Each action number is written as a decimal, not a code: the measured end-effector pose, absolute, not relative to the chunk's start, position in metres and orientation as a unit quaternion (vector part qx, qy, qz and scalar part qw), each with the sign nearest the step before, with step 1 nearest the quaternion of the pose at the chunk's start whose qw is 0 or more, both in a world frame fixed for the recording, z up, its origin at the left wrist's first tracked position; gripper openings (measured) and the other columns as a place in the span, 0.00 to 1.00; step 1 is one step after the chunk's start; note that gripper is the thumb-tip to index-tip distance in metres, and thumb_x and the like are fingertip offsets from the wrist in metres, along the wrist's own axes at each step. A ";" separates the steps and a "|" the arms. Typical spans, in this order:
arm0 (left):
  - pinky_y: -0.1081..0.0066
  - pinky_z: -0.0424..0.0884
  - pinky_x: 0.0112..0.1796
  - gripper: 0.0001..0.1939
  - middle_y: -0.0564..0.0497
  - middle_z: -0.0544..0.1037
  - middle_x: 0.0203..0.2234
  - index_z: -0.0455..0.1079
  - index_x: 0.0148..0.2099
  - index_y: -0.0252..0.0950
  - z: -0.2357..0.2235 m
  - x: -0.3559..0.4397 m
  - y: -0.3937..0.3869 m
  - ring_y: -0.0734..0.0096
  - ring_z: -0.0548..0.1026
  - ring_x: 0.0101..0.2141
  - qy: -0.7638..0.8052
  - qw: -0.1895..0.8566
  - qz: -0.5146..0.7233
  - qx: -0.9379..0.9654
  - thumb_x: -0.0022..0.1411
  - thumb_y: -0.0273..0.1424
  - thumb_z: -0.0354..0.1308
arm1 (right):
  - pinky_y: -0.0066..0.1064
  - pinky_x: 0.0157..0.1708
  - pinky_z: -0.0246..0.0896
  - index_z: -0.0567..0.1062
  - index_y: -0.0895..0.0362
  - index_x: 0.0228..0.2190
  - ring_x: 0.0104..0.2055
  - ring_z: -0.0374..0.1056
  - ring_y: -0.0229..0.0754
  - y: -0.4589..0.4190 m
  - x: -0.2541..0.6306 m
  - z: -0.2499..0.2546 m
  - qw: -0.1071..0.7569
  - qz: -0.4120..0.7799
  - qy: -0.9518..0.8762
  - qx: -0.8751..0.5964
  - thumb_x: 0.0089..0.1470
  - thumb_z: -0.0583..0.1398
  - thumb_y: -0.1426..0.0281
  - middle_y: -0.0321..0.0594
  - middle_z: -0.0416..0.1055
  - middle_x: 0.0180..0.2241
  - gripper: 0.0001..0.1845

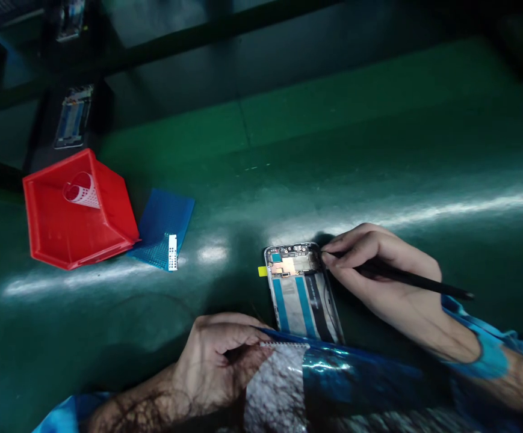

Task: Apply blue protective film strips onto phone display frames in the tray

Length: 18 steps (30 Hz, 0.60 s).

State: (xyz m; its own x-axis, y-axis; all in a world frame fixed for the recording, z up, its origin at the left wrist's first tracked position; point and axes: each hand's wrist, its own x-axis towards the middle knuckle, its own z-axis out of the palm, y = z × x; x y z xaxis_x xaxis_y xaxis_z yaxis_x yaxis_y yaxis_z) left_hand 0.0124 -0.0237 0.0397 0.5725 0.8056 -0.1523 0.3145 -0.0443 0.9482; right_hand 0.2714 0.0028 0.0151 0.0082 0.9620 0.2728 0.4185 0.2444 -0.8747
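Note:
An opened phone (290,300) lies on the green work surface, its circuit board bare at the top and blue strips running below. A yellow tab (262,272) sticks out at its left side. My right hand (378,270) pinches a slim black pen-like tool (405,278), its tip end at the phone's upper right corner. My left hand (220,355) is closed, fingers bent, by the phone's lower left edge. A see-through blue sheet (355,367) with a white patch (275,385) covers its fingertips and the phone's lower end, so their contact is hidden.
A red bin (80,219) with a curled white dotted strip (85,195) inside stands at the left. Beside it lies a blue pouch (164,222) bearing a white label (173,251). Farther back, another opened phone (75,117) rests on a dark block.

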 end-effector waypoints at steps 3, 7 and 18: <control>0.88 0.76 0.34 0.06 0.54 0.82 0.34 0.76 0.40 0.39 0.040 0.012 -0.023 0.78 0.82 0.33 0.406 0.568 0.218 0.682 0.60 0.26 0.59 | 0.25 0.38 0.72 0.73 0.51 0.23 0.37 0.77 0.34 0.002 0.270 0.015 0.462 0.306 -0.631 -0.543 0.55 0.67 0.78 0.31 0.76 0.30 0.14; 0.85 0.75 0.36 0.08 0.52 0.81 0.35 0.76 0.40 0.38 0.041 0.009 -0.023 0.76 0.82 0.35 0.384 0.618 0.213 0.651 0.58 0.23 0.59 | 0.27 0.38 0.75 0.74 0.50 0.27 0.35 0.78 0.35 0.005 0.273 0.009 0.510 0.300 -0.585 -0.555 0.56 0.68 0.74 0.32 0.77 0.34 0.10; 0.59 0.59 0.61 0.10 0.51 0.83 0.27 0.78 0.29 0.36 0.043 0.008 -0.025 0.72 0.82 0.29 0.363 0.719 0.256 0.534 0.49 0.38 0.69 | 0.39 0.22 0.69 0.77 0.44 0.46 0.28 0.77 0.51 -0.087 0.283 0.029 0.343 0.136 -0.632 -0.681 0.64 0.60 0.56 0.37 0.77 0.32 0.11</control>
